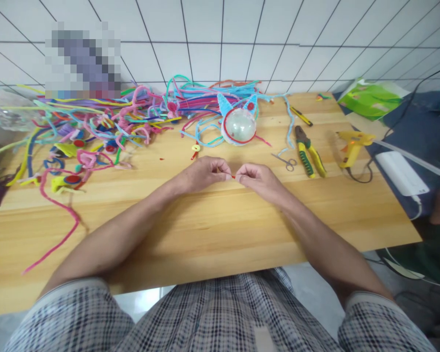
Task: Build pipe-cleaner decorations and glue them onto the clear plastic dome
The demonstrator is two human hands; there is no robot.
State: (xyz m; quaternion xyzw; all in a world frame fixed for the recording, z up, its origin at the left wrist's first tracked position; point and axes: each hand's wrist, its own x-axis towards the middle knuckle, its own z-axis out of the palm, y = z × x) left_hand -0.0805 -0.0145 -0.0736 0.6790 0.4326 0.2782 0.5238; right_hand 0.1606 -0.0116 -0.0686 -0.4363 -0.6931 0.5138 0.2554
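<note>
Both hands meet over the middle of the wooden table, fingertips nearly touching. A tiny piece of red pipe cleaner (233, 177) shows between them. My left hand (209, 173) pinches its left end, and my right hand (255, 180) pinches the right end; most of the piece is hidden by the fingers. Beyond the hands lies a clear dome (240, 126) with a red rim and two light-blue fuzzy ears. A small yellow button-like disc (195, 148) with a red strip lies just past my left hand.
A heap of coloured pipe cleaners (132, 115) spreads over the back left. To the right lie small scissors (288, 163), green-yellow pliers (310, 151), a yellow cutter (301, 116) and a yellow glue gun (355, 146) with its cable. A white power strip (402, 172) sits beyond the right edge.
</note>
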